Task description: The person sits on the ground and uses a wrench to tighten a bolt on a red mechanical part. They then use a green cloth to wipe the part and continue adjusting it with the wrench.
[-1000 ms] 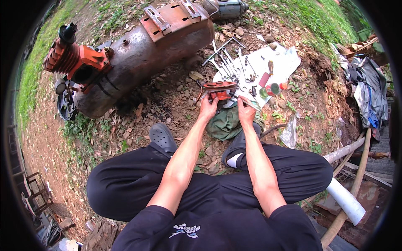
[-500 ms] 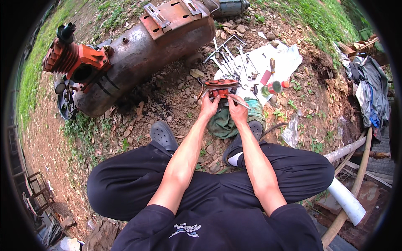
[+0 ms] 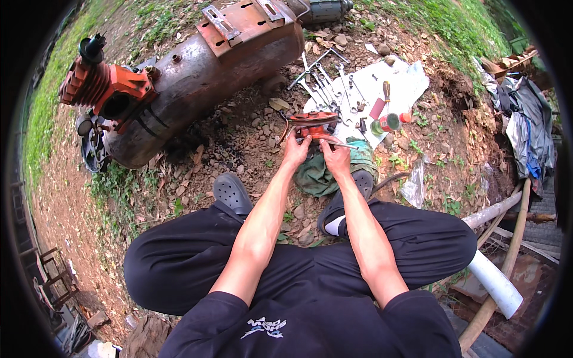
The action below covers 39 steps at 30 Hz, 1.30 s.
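My left hand point(image 3: 296, 148) is closed on the left side of a red-orange pulley-wheel assembly point(image 3: 314, 118), whose grooved wheel faces away from me. Closed as well, my right hand point(image 3: 336, 158) is at the assembly's right side, with a thin metal rod-like tool point(image 3: 348, 145) sticking out of it to the right. The tool's exact kind and its inner end are hidden by the fingers. Beneath and beside the hands lies a crumpled green cloth point(image 3: 316, 177) on the ground, between my two dark clogs point(image 3: 233, 194).
A white sheet point(image 3: 404, 83) ahead bears several wrenches point(image 3: 322, 83), a screwdriver point(image 3: 387, 92) and a green-and-red can point(image 3: 389, 123). To the left lies a rusty tank point(image 3: 203, 77) with an orange finned compressor head point(image 3: 122, 89). Poles and a white pipe point(image 3: 495, 286) are at right.
The rod-like tool in my right hand has swung to a flatter angle, its outer end slightly higher. The pulley assembly has shifted slightly left. Both hands keep their hold.
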{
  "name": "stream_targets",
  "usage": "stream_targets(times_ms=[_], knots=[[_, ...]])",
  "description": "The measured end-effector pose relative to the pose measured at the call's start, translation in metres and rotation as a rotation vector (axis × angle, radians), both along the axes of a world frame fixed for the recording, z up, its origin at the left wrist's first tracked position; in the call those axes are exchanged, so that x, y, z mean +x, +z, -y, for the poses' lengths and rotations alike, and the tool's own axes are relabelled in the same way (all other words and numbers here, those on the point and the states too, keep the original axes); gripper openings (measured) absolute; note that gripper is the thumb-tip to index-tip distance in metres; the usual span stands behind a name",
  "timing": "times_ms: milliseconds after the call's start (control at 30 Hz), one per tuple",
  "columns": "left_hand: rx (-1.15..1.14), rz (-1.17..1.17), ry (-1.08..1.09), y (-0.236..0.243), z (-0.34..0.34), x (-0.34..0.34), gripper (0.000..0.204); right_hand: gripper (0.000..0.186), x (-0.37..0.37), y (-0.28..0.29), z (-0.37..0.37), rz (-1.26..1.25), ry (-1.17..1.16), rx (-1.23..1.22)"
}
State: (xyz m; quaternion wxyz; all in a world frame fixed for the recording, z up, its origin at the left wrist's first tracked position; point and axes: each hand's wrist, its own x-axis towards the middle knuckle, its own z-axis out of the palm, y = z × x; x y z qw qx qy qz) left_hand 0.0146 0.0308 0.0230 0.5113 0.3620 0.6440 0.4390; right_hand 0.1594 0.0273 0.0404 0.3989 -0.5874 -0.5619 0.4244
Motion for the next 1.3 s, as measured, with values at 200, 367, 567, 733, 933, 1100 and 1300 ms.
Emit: stream_targets(times_ms=[200,367,567,733,933,1100,1300], knots=[[-0.001,-0.110,0.015,-0.017,0.001,-0.007,0.056,0.020,0.029,0.000,-0.007,-0.015,-0.387,-0.003],[-0.016,-0.046,-0.001,0.001,0.002,-0.002,0.057,0.020,0.007,0.000,-0.006,-0.177,-0.036,-0.072],[-0.027,-0.045,-0.018,0.012,0.001,-0.002,0.057,0.020,0.040,-0.002,-0.015,-0.135,-0.290,-0.026],[0.008,-0.060,0.011,-0.002,0.002,-0.007,0.057,0.020,0.018,0.003,-0.019,-0.152,-0.070,-0.099],[-0.025,0.008,0.012,0.003,0.002,-0.004,0.057,0.020,0.035,-0.006,-0.020,-0.015,-0.164,0.001],[0.036,-0.108,-0.011,0.003,0.002,-0.006,0.056,0.021,0.025,0.001,-0.022,0.132,-0.106,-0.002],[-0.009,-0.058,-0.022,0.021,0.002,0.001,0.054,0.020,0.019,0.007,-0.018,-0.104,-0.040,-0.073]])
